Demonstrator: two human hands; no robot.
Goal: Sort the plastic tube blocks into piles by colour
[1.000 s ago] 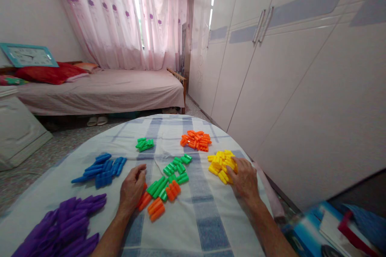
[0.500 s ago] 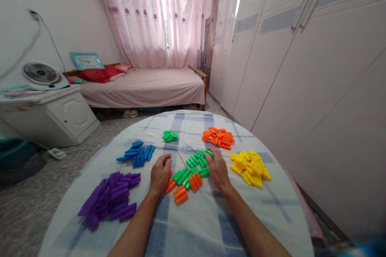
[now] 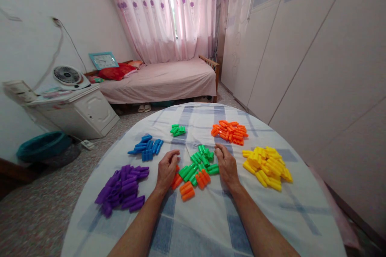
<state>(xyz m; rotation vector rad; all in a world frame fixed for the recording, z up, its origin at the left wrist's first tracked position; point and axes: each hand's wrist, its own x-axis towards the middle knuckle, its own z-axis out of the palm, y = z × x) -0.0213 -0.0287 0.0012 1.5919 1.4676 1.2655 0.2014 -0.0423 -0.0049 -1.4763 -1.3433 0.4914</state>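
A mixed heap of green and orange plastic pieces (image 3: pixel 197 166) lies in the middle of a round table (image 3: pixel 211 225) under a checked cloth. My left hand (image 3: pixel 167 168) rests curled at the heap's left edge, over a few orange pieces. My right hand (image 3: pixel 226 165) rests at the heap's right edge, fingers bent, touching green pieces. Sorted heaps surround them: purple (image 3: pixel 122 190), blue (image 3: pixel 146 147), small green (image 3: pixel 177 130), orange (image 3: pixel 230 131), yellow (image 3: pixel 267 166). Neither hand visibly grips a piece.
A bed (image 3: pixel 159 82) stands at the back under pink curtains. A white cabinet (image 3: pixel 78 112) with a fan (image 3: pixel 68 76) is at the left, and a teal basin (image 3: pixel 42 146) sits on the floor. Wardrobe doors (image 3: pixel 316 48) line the right.
My right hand left the yellow heap and came to the right edge of the middle heap. The view turned left. My left hand stayed at the heap's left edge.
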